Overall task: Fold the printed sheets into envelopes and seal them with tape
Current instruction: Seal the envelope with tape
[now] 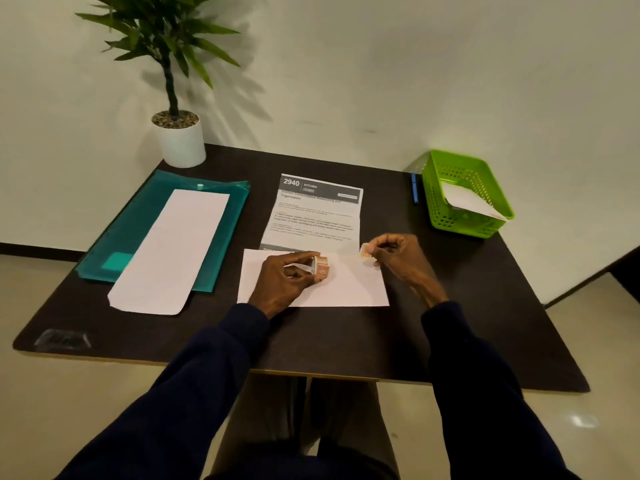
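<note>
Now your left hand (287, 279) grips the tape roll (321, 268) over the printed sheet (313, 220), which lies on the table (460, 306) lengthwise away from you, header far. Your right hand (398, 258) pinches what looks like a tape strip (364, 252). The green basket (446, 218) holds 1 folded paper (471, 202).

The folder (138, 220) is teal, the basket (460, 226) lime-green latticework, the pen (414, 188) blue, the table (346, 341) near-black; the tape roll (321, 268) is patterned orange-pink, the tape strip (363, 252) paler.
</note>
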